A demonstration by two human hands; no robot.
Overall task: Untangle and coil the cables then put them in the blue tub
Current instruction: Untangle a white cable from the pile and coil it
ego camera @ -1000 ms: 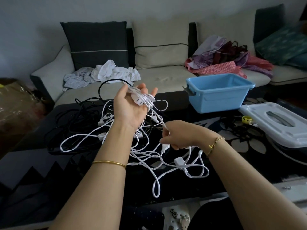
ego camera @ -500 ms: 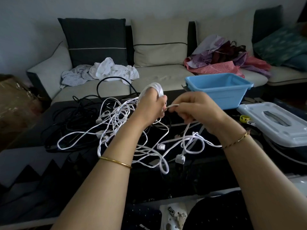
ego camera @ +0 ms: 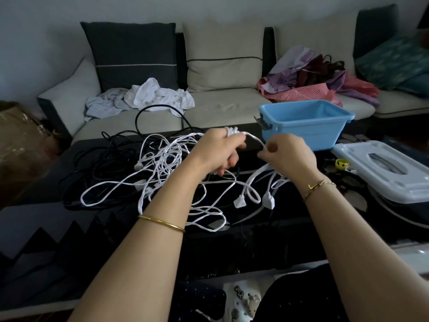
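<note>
A tangle of white cable [ego camera: 162, 168] lies across the dark table, with two white plugs [ego camera: 268, 201] hanging at its right side. My left hand [ego camera: 218, 149] grips a small bundle of white cable wound round its fingers. My right hand [ego camera: 287, 154] pinches the strand that leads off that bundle, a short way to the right. Black cables [ego camera: 111, 159] lie in a heap at the table's left. The blue tub [ego camera: 304, 124] stands empty at the back right, just beyond my right hand.
The tub's pale lid [ego camera: 385, 168] lies at the right, with a small yellow object [ego camera: 342, 163] beside it. A sofa [ego camera: 222, 105] runs behind the table with white clothes [ego camera: 153, 96] and a red and purple clothes pile [ego camera: 313, 82] on it.
My left hand turned from palm-up to knuckles-up and took on more cable. My right hand rose from the table, carried the strand to the left hand, then drew back slightly to the right.
</note>
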